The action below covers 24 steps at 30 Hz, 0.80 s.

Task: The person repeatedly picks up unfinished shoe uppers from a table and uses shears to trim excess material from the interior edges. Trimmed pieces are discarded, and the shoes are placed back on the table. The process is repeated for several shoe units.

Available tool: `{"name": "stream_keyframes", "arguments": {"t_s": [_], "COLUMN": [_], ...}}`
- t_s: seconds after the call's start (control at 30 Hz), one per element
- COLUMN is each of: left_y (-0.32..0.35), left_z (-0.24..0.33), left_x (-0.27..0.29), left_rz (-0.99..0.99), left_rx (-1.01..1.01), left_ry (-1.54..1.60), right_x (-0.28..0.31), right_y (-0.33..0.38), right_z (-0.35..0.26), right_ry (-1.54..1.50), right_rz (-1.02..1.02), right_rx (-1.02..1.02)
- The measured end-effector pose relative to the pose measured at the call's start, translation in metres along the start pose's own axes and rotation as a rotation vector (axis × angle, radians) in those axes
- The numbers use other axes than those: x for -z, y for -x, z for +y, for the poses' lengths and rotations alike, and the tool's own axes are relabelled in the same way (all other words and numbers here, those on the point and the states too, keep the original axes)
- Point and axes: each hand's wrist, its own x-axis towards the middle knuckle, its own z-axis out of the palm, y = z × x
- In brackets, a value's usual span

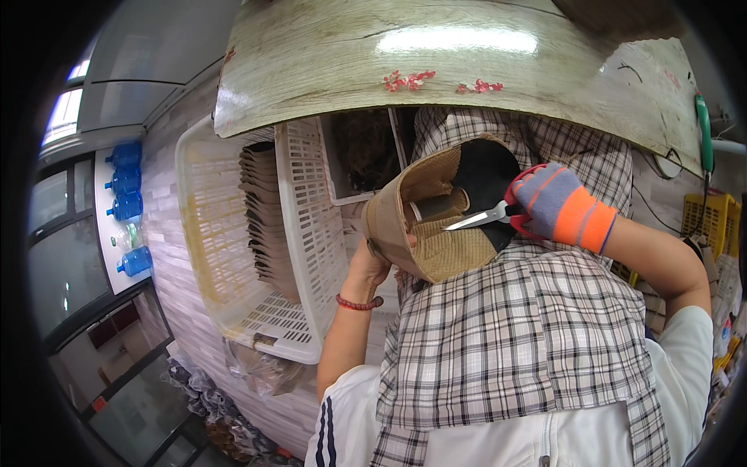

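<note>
A tan, open-ended shell [385,218] with ribbed tan and black lining is held over my lap. My bare left hand [372,261], a red bead bracelet at its wrist, grips the shell's lower left side; some of its fingers are hidden behind and inside it. My right hand [556,204] wears a grey and orange glove and is closed round the red handles of a pair of scissors [478,218]. The scissors' blades point left into the shell's opening, over the lining. Whether they touch the lining I cannot tell.
A white plastic crate [307,226] on the floor at left holds a stack of brown curved pieces [268,218]. Beyond my lap stands a wood-patterned table [327,62] with red scraps. A second bin [366,148] sits under it. Yellow crates [712,222] stand at right.
</note>
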Motion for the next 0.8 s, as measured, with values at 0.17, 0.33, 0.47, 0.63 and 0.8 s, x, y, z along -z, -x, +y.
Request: {"name": "stream_keyframes", "arguments": {"t_s": [0.17, 0.33, 0.47, 0.63, 0.8], "left_y": [0.001, -0.002, 0.001, 0.002, 0.003], "left_z": [0.001, -0.003, -0.004, -0.001, -0.012], "left_x": [0.01, 0.017, 0.014, 0.005, 0.015], "left_rz": [-0.009, 0.011, 0.033, 0.048, 0.063], "left_rx": [0.084, 0.148, 0.181, 0.201, 0.135], "left_ry": [0.076, 0.055, 0.12, 0.16, 0.146], "right_x": [0.002, -0.007, -0.011, -0.001, -0.009], "right_y": [0.009, -0.001, 0.003, -0.014, -0.029], "right_z": [0.01, 0.002, 0.007, -0.014, -0.027], "right_ry": [0.016, -0.025, -0.079, 0.023, 0.11], "right_rz": [0.083, 0.072, -0.014, 0.155, 0.113], "right_rx": [-0.078, 0.011, -0.085, 0.04, 0.071]}}
